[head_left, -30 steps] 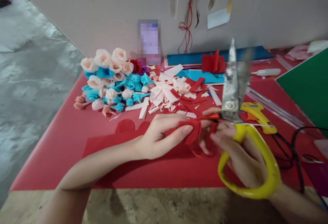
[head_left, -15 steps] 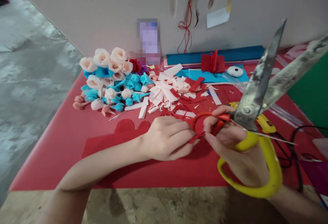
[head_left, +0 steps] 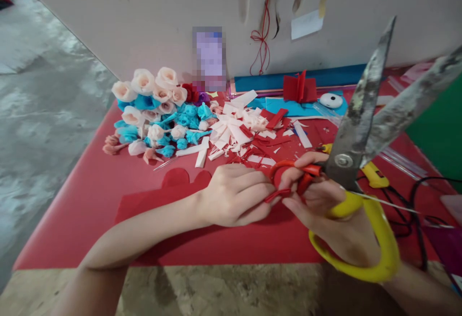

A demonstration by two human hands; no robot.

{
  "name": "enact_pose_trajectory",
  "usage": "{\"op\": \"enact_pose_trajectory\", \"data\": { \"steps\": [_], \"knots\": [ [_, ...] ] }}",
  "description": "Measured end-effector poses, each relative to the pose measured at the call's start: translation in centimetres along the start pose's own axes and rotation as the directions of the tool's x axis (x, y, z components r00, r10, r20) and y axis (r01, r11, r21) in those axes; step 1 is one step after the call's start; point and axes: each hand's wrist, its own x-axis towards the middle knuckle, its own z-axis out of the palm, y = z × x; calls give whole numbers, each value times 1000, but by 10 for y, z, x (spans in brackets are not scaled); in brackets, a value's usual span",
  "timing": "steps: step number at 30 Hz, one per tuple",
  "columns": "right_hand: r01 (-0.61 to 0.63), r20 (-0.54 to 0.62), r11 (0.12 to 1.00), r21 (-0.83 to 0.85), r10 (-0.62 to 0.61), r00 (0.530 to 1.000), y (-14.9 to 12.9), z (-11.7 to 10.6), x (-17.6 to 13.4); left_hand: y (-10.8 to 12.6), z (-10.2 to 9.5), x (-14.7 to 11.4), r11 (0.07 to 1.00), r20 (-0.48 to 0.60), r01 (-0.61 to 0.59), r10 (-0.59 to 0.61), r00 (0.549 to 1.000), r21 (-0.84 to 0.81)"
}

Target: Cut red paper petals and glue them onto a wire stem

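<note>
My left hand (head_left: 238, 195) is closed, its fingertips pinching one end of a small folded red paper strip (head_left: 277, 194). The right thumb and fingertips hold the strip's other end. Hooked on my right hand (head_left: 325, 205) is a large pair of scissors (head_left: 343, 161) with spotted blades spread apart, pointing up and away. One handle loop is orange and the other yellow. A thin pale stick (head_left: 388, 201) sticks out to the right behind the hand. Under my left forearm lies red paper (head_left: 144, 203), with rounded red pieces (head_left: 175, 177) beside it.
Paper flowers (head_left: 159, 109) in white, blue and pink are heaped at back left. White and red paper scraps (head_left: 238, 130) lie mid-table. Behind are a folded red paper piece (head_left: 299, 88), a white oval object (head_left: 330, 100) and blue sheets (head_left: 303, 106). A yellow-handled tool (head_left: 375, 175) with black cord lies right.
The scissors have tilted slightly, their blades shifting a little left. My right fingertips have moved slightly down and left on the red paper strip. My left hand stays nearly in place.
</note>
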Motion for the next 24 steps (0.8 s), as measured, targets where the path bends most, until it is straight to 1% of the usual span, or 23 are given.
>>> {"op": "enact_pose_trajectory", "data": {
  "steps": [3, 5, 7, 10, 12, 16, 18, 20, 22, 24],
  "knots": [
    [47, -24, 997, 63, -46, 999, 0, 3, 0, 1, 1, 1, 998, 15, 17, -16, 1000, -66],
    [25, -38, 997, 71, -22, 999, 2, 2, 0, 0, 0, 3, 985, 63, 57, -47, 997, -162],
    [-6, -31, 998, 65, 8, 999, 5, 1, -1, -1, -2, 6, 945, 157, 140, -97, 983, -297],
    [2, 25, 1000, 7, -2, 1000, 8, -3, 0, -2, -6, 9, 861, 328, 273, -132, 935, -430],
    [5, 40, 999, -37, -4, 999, 9, -4, 3, -3, -8, 11, 845, 401, 314, -132, 907, -433],
    [5, 43, 997, -74, -2, 999, 11, -5, 8, -4, -12, 14, 874, 477, 365, -184, 860, -321],
    [-2, 31, 999, -54, 3, 1000, 11, -5, 9, -5, -14, 15, 872, 477, 377, -199, 856, -313],
    [-22, -21, 1000, -12, 22, 1000, 12, -4, 8, -6, -17, 16, 845, 439, 392, -216, 872, -363],
    [-63, -39, 998, 14, 63, 997, 12, -3, 6, -7, -21, 15, 786, 379, 447, -293, 878, -427],
    [-91, 22, 996, 9, 91, 996, 13, -2, 4, -8, -24, 13, 699, 299, 510, -413, 860, -500]
  ]
}}
